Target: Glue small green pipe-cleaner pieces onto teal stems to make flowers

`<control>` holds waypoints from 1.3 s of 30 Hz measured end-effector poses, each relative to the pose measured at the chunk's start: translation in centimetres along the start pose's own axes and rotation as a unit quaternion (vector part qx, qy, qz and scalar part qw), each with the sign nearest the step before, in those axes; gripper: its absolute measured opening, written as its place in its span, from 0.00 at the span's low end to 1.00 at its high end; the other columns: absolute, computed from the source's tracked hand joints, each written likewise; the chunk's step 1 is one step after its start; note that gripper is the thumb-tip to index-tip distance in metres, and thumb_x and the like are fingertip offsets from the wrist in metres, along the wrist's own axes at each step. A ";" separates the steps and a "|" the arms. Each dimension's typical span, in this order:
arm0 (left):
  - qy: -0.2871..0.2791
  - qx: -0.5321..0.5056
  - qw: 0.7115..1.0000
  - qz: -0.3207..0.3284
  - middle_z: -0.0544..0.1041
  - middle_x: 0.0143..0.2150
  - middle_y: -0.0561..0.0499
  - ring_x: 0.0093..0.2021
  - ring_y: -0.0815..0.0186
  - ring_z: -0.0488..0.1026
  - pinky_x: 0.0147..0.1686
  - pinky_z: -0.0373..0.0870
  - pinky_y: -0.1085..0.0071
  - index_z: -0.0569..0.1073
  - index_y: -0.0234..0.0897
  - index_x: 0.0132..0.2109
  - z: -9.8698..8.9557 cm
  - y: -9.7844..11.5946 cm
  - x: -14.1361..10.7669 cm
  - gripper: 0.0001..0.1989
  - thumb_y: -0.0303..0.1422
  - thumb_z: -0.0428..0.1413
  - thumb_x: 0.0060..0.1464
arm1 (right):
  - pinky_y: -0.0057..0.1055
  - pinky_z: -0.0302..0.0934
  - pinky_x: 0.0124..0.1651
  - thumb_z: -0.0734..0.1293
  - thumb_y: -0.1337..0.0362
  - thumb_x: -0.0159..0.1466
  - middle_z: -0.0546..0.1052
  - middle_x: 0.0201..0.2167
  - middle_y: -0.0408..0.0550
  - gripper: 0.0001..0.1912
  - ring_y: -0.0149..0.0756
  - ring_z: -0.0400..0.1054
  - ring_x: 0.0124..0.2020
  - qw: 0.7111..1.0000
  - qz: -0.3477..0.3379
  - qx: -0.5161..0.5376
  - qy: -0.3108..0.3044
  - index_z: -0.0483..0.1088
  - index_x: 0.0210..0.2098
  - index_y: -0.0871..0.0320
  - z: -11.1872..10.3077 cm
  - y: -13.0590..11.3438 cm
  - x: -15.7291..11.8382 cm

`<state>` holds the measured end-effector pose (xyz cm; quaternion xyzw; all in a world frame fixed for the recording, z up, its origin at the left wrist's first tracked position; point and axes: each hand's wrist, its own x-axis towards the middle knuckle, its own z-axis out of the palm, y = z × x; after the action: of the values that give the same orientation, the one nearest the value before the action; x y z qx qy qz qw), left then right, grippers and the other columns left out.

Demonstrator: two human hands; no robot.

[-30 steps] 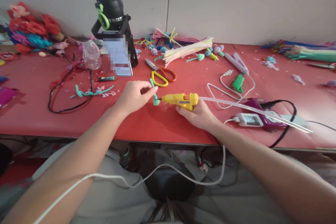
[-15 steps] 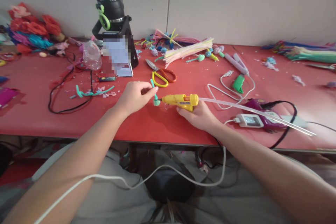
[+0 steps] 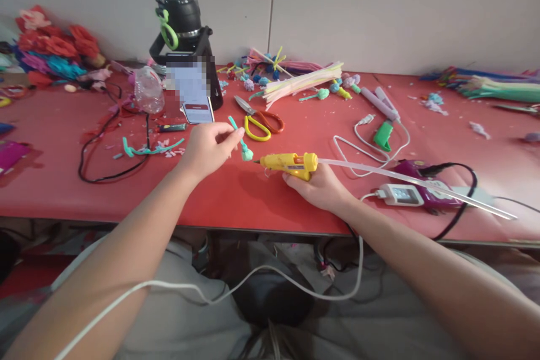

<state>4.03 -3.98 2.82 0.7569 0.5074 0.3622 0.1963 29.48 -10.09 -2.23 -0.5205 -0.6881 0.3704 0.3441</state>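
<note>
Between the thumb and fingers of my left hand [image 3: 213, 146] is the stem of a mint-green pipe cleaner [image 3: 246, 152], its lower end wound into a small fuzzy ball. My right hand [image 3: 323, 188] is wrapped round the handle of a yellow hot glue gun [image 3: 291, 163], which points left. Its nozzle is just right of the fuzzy ball, with a small gap between them. A long clear glue stick [image 3: 405, 180] sticks out of the gun's back end. Scissors [image 3: 259, 121] with yellow and orange handles lie open behind the gun.
A black bottle [image 3: 181, 17] stands at the back left, with a phone [image 3: 198, 109] leaning on it. Pipe cleaner bundles [image 3: 304, 84] lie along the wall. On the right are a lilac hair straightener [image 3: 379, 104], a green clip [image 3: 383, 135] and a purple power strip [image 3: 415, 174] with cables.
My left hand has moved slightly left and up with the pipe cleaner, drawing its ball away from the nozzle. The glue gun has barely moved.
</note>
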 end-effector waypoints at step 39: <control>0.062 0.132 0.989 0.028 0.65 0.19 0.54 0.23 0.68 0.60 0.28 0.55 0.67 0.66 0.37 0.21 -4.3 -2.4 -0.2 0.20 0.37 0.55 0.59 | 0.34 0.62 0.44 0.66 0.68 0.70 0.77 0.43 0.56 0.08 0.41 0.71 0.43 0.947 -0.121 -0.288 -0.070 0.78 0.39 0.62 8.6 -6.6 9.2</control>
<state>-0.70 -3.52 4.01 0.7661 0.5405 0.3436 0.0531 17.02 -3.68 0.05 -0.4833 -0.8455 0.1476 0.1724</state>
